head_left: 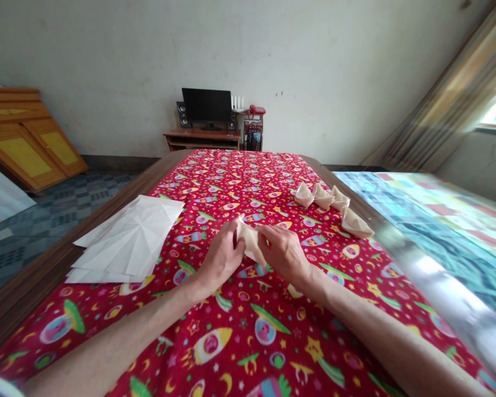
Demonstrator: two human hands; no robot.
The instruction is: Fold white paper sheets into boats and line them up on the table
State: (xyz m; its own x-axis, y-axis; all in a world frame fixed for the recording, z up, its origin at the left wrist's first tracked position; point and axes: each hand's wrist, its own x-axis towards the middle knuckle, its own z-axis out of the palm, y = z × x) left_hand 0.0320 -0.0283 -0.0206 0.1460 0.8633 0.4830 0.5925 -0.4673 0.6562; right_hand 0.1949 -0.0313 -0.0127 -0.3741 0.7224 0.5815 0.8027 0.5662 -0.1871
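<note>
Red cloth (268,331) w/ allover print: rockets, stars, moons, saucers in yellow, green, blue, pink; brown streaky wood-grain border on the table (37,281). Paper sheets (128,240) white, folded paper piece (251,241) and folded shapes (323,197) cream; wall (128,66) off-white, floor (86,193) blue-gray w/ darker checks. Cabinet (28,138) orange-brown w/ yellow panels, monitor (207,106) black, telephone (254,111) red, curtain (442,105) tan and brown striped, bedding (450,220) teal and pale blue w/ multicolored blocks.
</note>
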